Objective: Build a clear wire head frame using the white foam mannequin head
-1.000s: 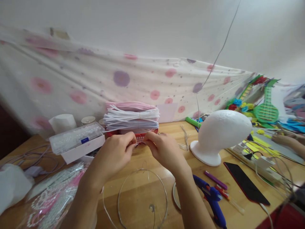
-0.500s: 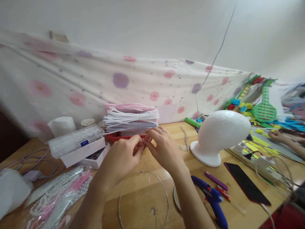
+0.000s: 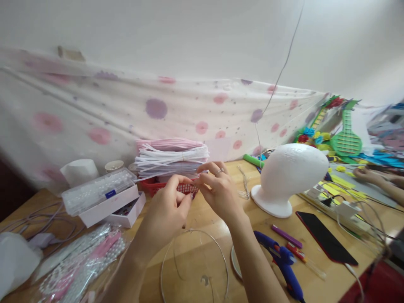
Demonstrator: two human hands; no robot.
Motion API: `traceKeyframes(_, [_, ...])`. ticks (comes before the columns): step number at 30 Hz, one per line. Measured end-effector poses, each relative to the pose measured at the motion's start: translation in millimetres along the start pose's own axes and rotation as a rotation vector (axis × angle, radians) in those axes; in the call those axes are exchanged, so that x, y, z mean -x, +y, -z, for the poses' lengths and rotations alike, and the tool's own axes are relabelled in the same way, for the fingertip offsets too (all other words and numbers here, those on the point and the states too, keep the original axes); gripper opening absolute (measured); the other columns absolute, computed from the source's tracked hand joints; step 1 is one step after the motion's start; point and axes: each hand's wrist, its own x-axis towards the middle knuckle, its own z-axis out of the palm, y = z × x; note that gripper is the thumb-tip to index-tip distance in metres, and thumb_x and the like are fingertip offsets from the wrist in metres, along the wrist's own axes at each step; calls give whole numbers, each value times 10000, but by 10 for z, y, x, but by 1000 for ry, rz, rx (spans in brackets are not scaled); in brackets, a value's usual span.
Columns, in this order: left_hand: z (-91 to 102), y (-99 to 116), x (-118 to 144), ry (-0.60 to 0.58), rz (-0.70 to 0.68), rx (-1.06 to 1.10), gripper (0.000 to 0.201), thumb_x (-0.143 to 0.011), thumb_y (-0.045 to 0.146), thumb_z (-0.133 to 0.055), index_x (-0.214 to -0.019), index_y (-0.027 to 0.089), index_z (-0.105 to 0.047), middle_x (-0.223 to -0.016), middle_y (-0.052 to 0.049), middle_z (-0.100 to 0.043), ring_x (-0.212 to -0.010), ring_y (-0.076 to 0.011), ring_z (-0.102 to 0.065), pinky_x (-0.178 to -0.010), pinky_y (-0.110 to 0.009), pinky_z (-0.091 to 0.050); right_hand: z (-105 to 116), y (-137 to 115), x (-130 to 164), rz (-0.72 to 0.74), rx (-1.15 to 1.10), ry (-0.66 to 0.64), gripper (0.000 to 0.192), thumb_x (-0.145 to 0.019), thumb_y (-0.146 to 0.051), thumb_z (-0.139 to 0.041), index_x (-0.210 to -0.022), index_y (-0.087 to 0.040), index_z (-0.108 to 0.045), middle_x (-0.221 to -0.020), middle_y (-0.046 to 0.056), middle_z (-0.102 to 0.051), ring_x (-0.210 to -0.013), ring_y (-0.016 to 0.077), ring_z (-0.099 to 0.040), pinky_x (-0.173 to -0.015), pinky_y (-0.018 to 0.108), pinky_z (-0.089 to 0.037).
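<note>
At frame centre, left hand (image 3: 167,206) and right hand (image 3: 217,191) are pinching thin wire (image 3: 192,193) between closed fingertips — a wire hoop (image 3: 194,261) is hanging below, already formed; the join appears unfinished.

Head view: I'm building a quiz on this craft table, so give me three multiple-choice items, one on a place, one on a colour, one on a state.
1. Where does the foam head stand?
A. right of the hands
B. left of the bead box
C. on the red basket

2. What colour is the glue gun?
A. yellow
B. blue
C. white

3. How are the left hand and right hand placed?
A. flat on the table
B. far apart
C. fingertips together, raised above the wire ring

Answers:
1 A, it sits on the table to the right of both hands.
2 B, its body is blue.
3 C, the fingertips meet in front of the red basket, pinching something too small to make out.
</note>
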Motion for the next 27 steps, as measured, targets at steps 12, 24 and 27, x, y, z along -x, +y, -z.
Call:
traceKeyframes(12, [127, 69, 66, -8, 66, 304, 247, -863, 334, -528, -1075, 208, -508, -427, 137, -404, -329, -70, -334, -348, -161, -252, 47, -151, 9, 8, -262, 59, 230, -907, -96, -617, -1089, -225, -561, -838, 0, -696, -888, 197, -600, -877, 361, -453])
traceKeyframes(24, [90, 42, 74, -24, 55, 411, 241, -831, 409, -560, -854, 243, -386, -363, 163, -365, -290, -43, -239, -325, -136, -164, -34, -179, 7, 39, -165, 218, 324, -878, -45, -603, -1122, -243, -521, -765, -33, -722, -826, 200, -594, -954, 399, -381])
traceKeyframes(27, [76, -2, 43, -28, 40, 415, 251, -820, 408, -564, -846, 244, -377, -373, 164, -363, -286, -41, -253, -323, -136, -170, -44, -183, 15, 16, -95, 216, 288, -862, -27, -581, -1050, -240, -532, -735, -45, -722, -776, 189, -597, -907, 377, -340])
